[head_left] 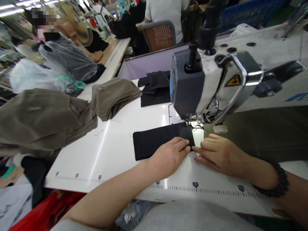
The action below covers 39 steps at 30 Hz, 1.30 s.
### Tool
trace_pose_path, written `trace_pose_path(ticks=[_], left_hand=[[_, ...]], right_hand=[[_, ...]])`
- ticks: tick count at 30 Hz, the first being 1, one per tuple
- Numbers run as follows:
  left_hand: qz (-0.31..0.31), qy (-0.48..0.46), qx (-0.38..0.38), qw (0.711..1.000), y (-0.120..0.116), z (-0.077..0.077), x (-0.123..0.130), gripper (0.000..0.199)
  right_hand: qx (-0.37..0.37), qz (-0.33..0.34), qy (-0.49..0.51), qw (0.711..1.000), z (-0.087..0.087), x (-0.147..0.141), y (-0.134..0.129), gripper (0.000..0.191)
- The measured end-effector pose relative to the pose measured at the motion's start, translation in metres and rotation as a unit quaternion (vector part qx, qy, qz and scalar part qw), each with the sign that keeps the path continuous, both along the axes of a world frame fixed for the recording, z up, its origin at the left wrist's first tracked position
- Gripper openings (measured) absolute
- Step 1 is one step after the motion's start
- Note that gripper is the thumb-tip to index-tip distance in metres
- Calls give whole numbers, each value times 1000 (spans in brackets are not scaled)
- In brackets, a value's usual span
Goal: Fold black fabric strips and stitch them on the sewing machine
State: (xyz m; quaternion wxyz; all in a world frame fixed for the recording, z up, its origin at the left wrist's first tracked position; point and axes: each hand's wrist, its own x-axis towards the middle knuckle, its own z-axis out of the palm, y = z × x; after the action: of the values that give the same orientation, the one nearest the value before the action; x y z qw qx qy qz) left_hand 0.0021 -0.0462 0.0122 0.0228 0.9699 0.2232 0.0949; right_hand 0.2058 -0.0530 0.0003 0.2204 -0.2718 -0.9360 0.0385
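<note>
A folded black fabric piece lies on the white sewing table, its far right corner at the presser foot of the sewing machine. My left hand rests on the fabric's right part, fingers together and pressing it flat. Beside the right edge is my right hand, its index fingertip touching the fabric's near right corner and its fingers extended slightly apart. A dark beaded bracelet circles my right wrist.
Stacks of brown-grey fabric lie at the left, with a smaller stack beside them. Black pieces sit behind the machine's needle area. Olive fabric lies right. A person in a white shirt is beyond a chair.
</note>
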Motion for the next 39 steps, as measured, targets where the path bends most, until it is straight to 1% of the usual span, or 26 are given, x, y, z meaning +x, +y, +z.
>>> trace_pose_path(ticks=[4,8,13,18,25,29,35,39], left_hand=[[6,-8,15,1000,-1,-2,0,28],[26,6,1,1000,2,-5,1,26],[23,26,-15,999,13,-4,1,25],[36,18,-29,999,26,-5,1,23],[57,9,-46,997,41,-5,3,19],[75,14,-75,994,50,-6,5,19],[79,15,-46,996,63,-10,6,16],[80,13,-40,996,66,-12,7,16]], right_hand=[[6,-5,-7,1000,0,0,1,28],[5,-20,-19,1000,-1,0,2,29],[2,-55,-45,997,-4,0,4,30],[7,-96,-58,994,-6,-2,8,33],[-46,-144,-65,986,-7,-5,11,26],[-44,-149,-62,986,-8,-5,12,25],[-32,-147,-63,987,-8,-5,11,27],[-36,-150,-60,986,-6,-5,11,26]])
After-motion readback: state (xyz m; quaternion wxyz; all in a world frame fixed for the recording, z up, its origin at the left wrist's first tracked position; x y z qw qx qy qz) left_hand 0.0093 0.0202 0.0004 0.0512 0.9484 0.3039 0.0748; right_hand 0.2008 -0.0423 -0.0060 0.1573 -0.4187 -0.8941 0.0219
